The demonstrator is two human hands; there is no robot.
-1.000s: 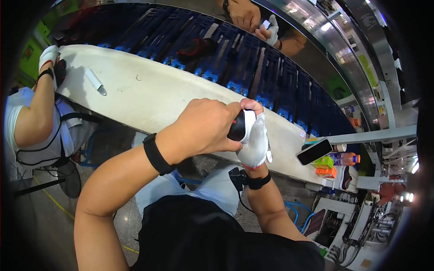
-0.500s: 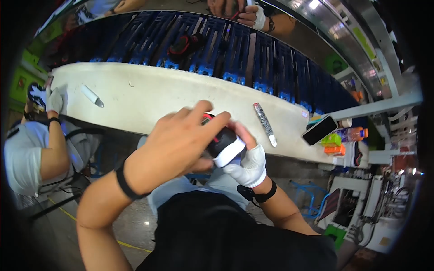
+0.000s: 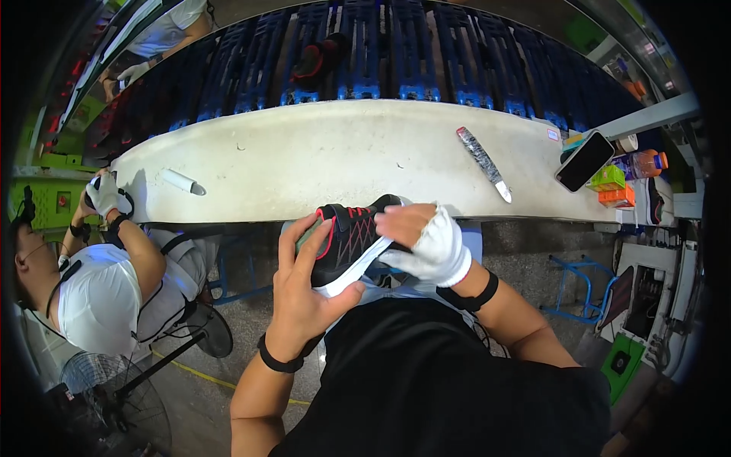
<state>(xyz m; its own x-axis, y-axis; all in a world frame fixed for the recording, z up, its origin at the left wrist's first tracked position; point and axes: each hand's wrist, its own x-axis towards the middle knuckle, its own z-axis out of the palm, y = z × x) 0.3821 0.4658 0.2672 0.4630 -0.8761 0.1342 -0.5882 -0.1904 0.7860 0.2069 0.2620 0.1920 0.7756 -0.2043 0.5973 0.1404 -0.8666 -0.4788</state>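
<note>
A: State the condition of each hand.
B: Left hand: fingers bent over the heel and collar of the black shoe, thumb at its white sole. Right hand, in a white glove with bare fingers: half curled against the toe end; whether it grips cannot be determined.
A: Location of the shoe?
B: Between both hands, at the near edge of the white bench, sole edge toward the body.
A: Principal hazard?
B: A drop to the floor. Probable cause: the left grip slackening while the right bears little load.
A: Farther off?
B: The wrapped-handle tool lies loose on the bench; a sweeping right forearm could dislodge it. Beyond, the blue slatted conveyor could catch fingers, if running.
</note>
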